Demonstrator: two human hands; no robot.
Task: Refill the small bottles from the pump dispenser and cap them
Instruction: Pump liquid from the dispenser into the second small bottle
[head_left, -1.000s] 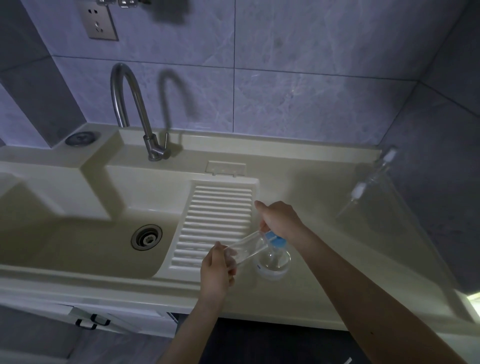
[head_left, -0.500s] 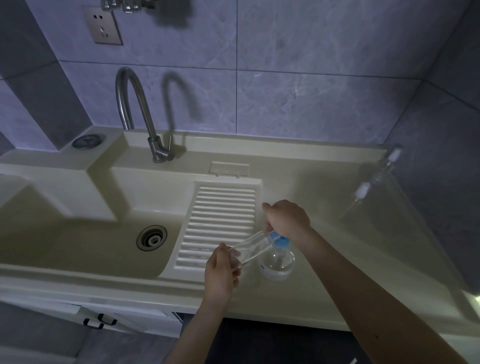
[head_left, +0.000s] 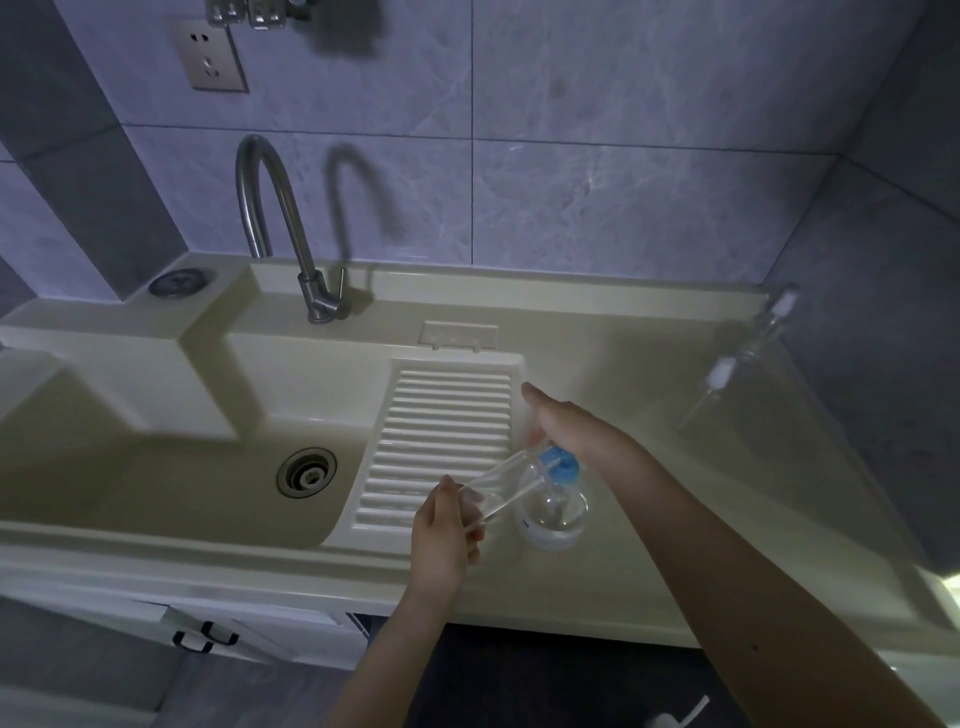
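A clear pump dispenser (head_left: 554, 512) with a blue pump head stands on the cream counter just right of the ribbed washboard. My right hand (head_left: 563, 422) lies over the pump head with its fingers stretched out, pressing on the top. My left hand (head_left: 444, 525) grips the lower end of a small clear bottle (head_left: 498, 486), held tilted with its mouth up against the blue pump's spout. Two more clear bottles with white caps (head_left: 722, 371) stand at the counter's far right corner.
The sink basin with its drain (head_left: 306, 473) lies to the left, the curved steel tap (head_left: 283, 223) behind it. The ribbed washboard (head_left: 441, 431) slopes into the basin. Tiled walls close in the back and right; a cabinet handle (head_left: 205, 636) sits below the counter.
My right hand's fingers have straightened out over the pump head. The small bottle stays at the spout in my left hand. The view has shifted slightly.
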